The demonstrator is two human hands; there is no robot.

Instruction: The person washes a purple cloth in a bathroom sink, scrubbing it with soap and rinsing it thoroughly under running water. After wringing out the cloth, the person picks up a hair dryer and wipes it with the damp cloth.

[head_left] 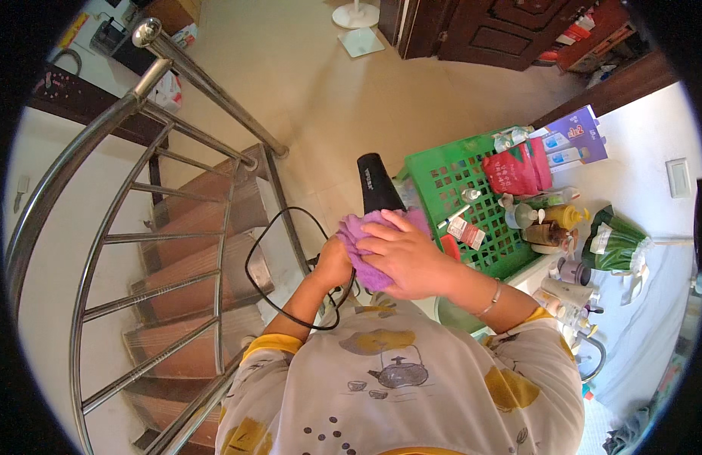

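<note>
A black hair dryer [376, 184] is held in front of my body, its barrel pointing away from me. My left hand [333, 263] is closed at its handle end, mostly hidden by the cloth. A purple cloth [375, 277] wraps round the dryer's rear part. My right hand [408, 258] presses on top of the cloth with bent fingers, gripping it against the dryer. From near my left hand the black cord [247, 265] hangs in a loop over my left forearm.
At my right a green plastic basket [510, 264] bears a red pouch [510, 171], small packages and bottles. Pump bottles [569, 217] crowd beside it. On my left, a metal railing [100, 121] borders descending stairs [188, 280]. A dark door [510, 30] stands at the far right.
</note>
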